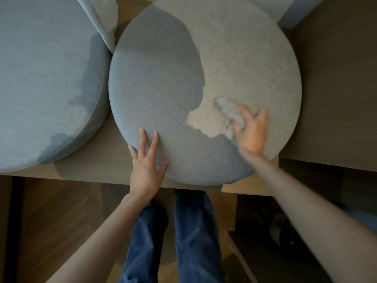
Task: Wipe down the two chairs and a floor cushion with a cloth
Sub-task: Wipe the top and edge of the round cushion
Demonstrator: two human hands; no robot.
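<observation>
A round pale grey cushion (234,58) lies flat on a wooden platform, half in shadow. My left hand (145,160) rests on its near edge with fingers spread straight. My right hand (252,129) is blurred and presses a small grey cloth (223,108) onto the cushion's right side, fingers curled over the cloth. A second, larger round grey cushion (44,78) lies to the left, almost touching the first.
The wooden platform (98,166) ends in an edge just below the cushions. My legs in blue trousers (183,231) stand on the wooden floor beneath. A grey upholstered piece (102,19) rises between the cushions at the top. Dark shelving (265,231) sits lower right.
</observation>
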